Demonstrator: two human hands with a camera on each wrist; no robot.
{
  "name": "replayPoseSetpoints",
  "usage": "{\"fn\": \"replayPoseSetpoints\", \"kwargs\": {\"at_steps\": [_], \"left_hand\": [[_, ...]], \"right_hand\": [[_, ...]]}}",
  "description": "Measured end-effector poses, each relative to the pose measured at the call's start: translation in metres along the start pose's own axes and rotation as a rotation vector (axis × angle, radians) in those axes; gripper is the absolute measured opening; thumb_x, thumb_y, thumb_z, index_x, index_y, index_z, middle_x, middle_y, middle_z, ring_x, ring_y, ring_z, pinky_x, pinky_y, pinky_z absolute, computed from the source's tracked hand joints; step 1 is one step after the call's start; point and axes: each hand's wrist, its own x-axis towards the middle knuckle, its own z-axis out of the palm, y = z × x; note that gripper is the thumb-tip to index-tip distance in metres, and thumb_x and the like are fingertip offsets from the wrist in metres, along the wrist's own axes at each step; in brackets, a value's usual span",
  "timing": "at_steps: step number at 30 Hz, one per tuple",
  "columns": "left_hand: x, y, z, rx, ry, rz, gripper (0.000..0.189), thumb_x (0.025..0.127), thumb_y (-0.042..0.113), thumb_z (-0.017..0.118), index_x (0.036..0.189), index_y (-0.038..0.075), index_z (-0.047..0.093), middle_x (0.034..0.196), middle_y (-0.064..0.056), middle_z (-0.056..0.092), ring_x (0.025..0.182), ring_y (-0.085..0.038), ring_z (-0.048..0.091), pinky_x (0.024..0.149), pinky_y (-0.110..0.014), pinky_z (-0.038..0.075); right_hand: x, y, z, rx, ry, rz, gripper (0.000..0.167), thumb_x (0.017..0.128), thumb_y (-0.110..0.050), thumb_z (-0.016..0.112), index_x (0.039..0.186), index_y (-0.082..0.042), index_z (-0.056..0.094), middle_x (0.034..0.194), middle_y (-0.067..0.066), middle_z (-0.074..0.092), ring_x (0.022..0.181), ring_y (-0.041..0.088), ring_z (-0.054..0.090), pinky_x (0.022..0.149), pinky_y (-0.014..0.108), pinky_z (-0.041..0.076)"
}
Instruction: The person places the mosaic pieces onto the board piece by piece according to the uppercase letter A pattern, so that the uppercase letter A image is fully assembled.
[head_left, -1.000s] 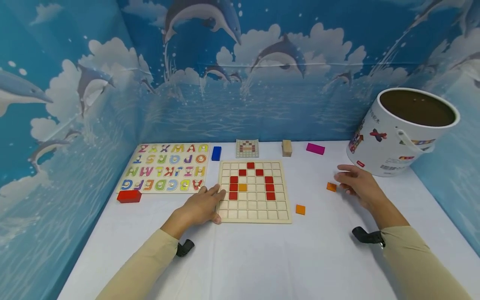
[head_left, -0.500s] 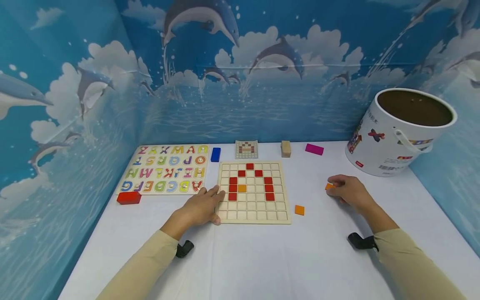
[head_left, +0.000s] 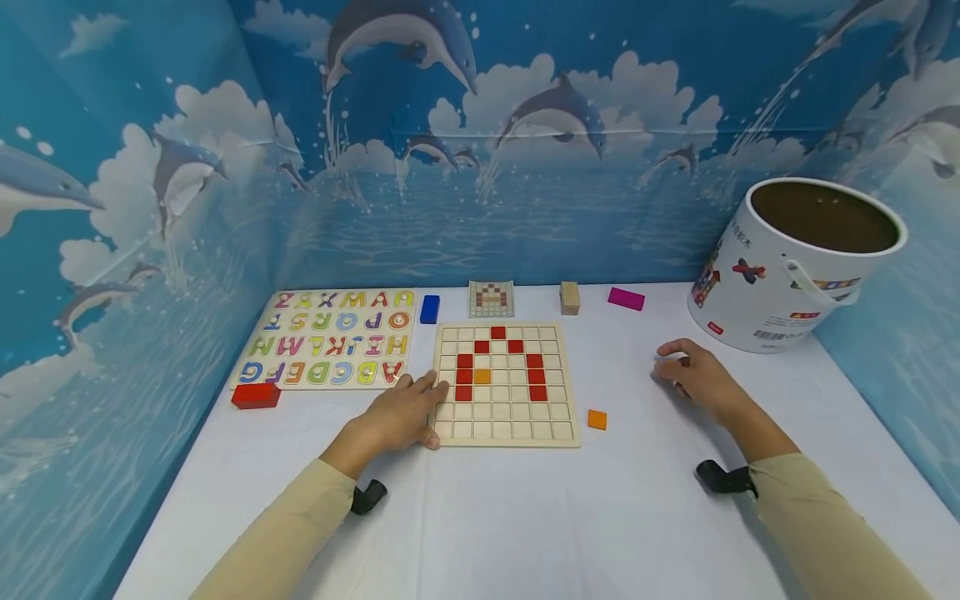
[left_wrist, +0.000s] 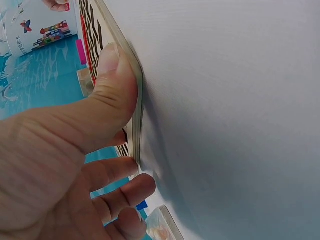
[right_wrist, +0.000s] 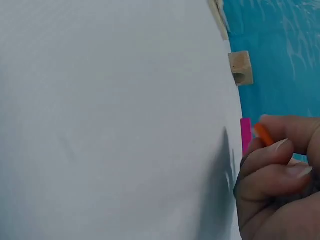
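A square wooden grid board [head_left: 525, 433] lies on the table, with several red tiles [head_left: 535, 377] and one orange tile [head_left: 482, 377] in its cells. My left hand [head_left: 401, 414] rests at the board's left edge, with the thumb on the near-left corner and the other fingers spread loosely. To the right of the board, my right hand [head_left: 697, 379] is just above the table. In the right wrist view it pinches a small orange tile [right_wrist: 264, 134] between thumb and fingers. Another orange tile [head_left: 597, 419] lies between the board and my right hand.
Behind the board stand a small pattern card [head_left: 491, 299], a blue block [head_left: 430, 309], a plain wooden block [head_left: 569, 298] and a magenta block [head_left: 626, 298]. An alphabet board [head_left: 322, 338] and red block [head_left: 256, 396] lie left. A white bucket [head_left: 750, 304] stands back right.
My right hand has reached the farther orange tile, taken it between its fingers and picked it up off its spot. My left hand has stayed at the board.
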Motion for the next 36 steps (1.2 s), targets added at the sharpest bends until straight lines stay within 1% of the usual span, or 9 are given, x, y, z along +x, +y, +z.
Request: {"fn": "replayPoseSetpoints", "kwargs": {"at_steps": [5, 9, 14, 20, 24, 28, 31, 34, 36], "left_hand": [[0.001, -0.001, 0.001, -0.002, 0.003, 0.0, 0.092, 0.079, 0.038, 0.083, 0.156, 0.012, 0.042, 0.166, -0.015, 0.03, 0.142, -0.038, 0.036, 0.108, -0.05, 0.041], [0.001, -0.002, 0.001, -0.01, 0.004, -0.005, 0.092, 0.079, 0.038, 0.084, 0.156, 0.012, 0.042, 0.166, -0.015, 0.029, 0.143, -0.04, 0.035, 0.109, -0.051, 0.04], [0.0, -0.003, 0.002, -0.019, 0.0, -0.02, 0.091, 0.079, 0.037, 0.084, 0.156, 0.013, 0.043, 0.166, -0.014, 0.029, 0.145, -0.039, 0.034, 0.11, -0.051, 0.04], [0.001, -0.002, 0.002, -0.02, 0.001, -0.014, 0.091, 0.079, 0.038, 0.083, 0.157, 0.013, 0.042, 0.167, -0.014, 0.028, 0.146, -0.04, 0.032, 0.112, -0.052, 0.038], [0.002, -0.002, 0.003, -0.013, -0.001, -0.011, 0.091, 0.08, 0.039, 0.083, 0.157, 0.013, 0.042, 0.167, -0.014, 0.028, 0.145, -0.039, 0.033, 0.111, -0.051, 0.038], [0.003, -0.002, 0.004, -0.007, -0.002, -0.007, 0.091, 0.08, 0.039, 0.083, 0.157, 0.013, 0.042, 0.167, -0.013, 0.028, 0.145, -0.039, 0.034, 0.111, -0.051, 0.038], [0.003, -0.002, 0.003, -0.001, -0.004, -0.005, 0.091, 0.08, 0.04, 0.083, 0.157, 0.013, 0.041, 0.167, -0.013, 0.028, 0.144, -0.039, 0.034, 0.111, -0.051, 0.038], [0.003, -0.003, 0.004, 0.006, -0.008, -0.009, 0.092, 0.081, 0.04, 0.082, 0.158, 0.014, 0.04, 0.167, -0.012, 0.028, 0.143, -0.037, 0.035, 0.111, -0.05, 0.039], [0.003, -0.004, 0.004, 0.011, -0.007, -0.011, 0.092, 0.081, 0.041, 0.082, 0.158, 0.014, 0.04, 0.167, -0.012, 0.027, 0.142, -0.036, 0.037, 0.11, -0.049, 0.039]], "right_hand": [[0.009, -0.014, 0.006, 0.246, -0.004, 0.035, 0.059, 0.104, -0.047, 0.055, 0.144, -0.005, 0.045, 0.106, 0.008, 0.052, 0.076, 0.013, 0.05, 0.062, 0.024, 0.045], [0.018, -0.035, 0.023, 0.399, -0.038, 0.006, 0.059, 0.103, -0.038, 0.061, 0.149, -0.007, 0.042, 0.102, 0.006, 0.055, 0.073, 0.01, 0.052, 0.061, 0.02, 0.047], [0.03, -0.069, 0.061, 0.422, -0.152, -0.059, 0.052, 0.103, -0.021, 0.062, 0.151, -0.008, 0.044, 0.096, 0.012, 0.057, 0.071, 0.014, 0.053, 0.06, 0.02, 0.046], [0.032, -0.113, 0.109, 0.403, -0.254, -0.122, 0.048, 0.101, -0.013, 0.064, 0.145, -0.005, 0.047, 0.09, 0.012, 0.058, 0.067, 0.016, 0.054, 0.057, 0.023, 0.045], [0.027, -0.131, 0.138, 0.272, -0.274, -0.188, 0.039, 0.098, -0.012, 0.068, 0.133, -0.004, 0.053, 0.082, 0.01, 0.059, 0.062, 0.018, 0.054, 0.055, 0.026, 0.042], [0.021, -0.138, 0.158, -0.036, -0.202, -0.296, 0.028, 0.093, -0.013, 0.073, 0.119, -0.008, 0.064, 0.079, 0.006, 0.057, 0.064, 0.019, 0.051, 0.059, 0.03, 0.04], [0.018, -0.139, 0.166, -0.217, -0.141, -0.344, 0.024, 0.091, -0.014, 0.074, 0.114, -0.009, 0.07, 0.08, 0.004, 0.058, 0.069, 0.018, 0.05, 0.065, 0.032, 0.04], [0.016, -0.141, 0.17, -0.302, -0.105, -0.368, 0.023, 0.091, -0.014, 0.073, 0.113, -0.008, 0.073, 0.084, 0.004, 0.065, 0.075, 0.02, 0.053, 0.069, 0.035, 0.044], [0.015, -0.142, 0.172, -0.351, -0.078, -0.393, 0.024, 0.091, -0.015, 0.073, 0.113, -0.008, 0.075, 0.094, 0.005, 0.072, 0.084, 0.021, 0.059, 0.076, 0.037, 0.049]]}}
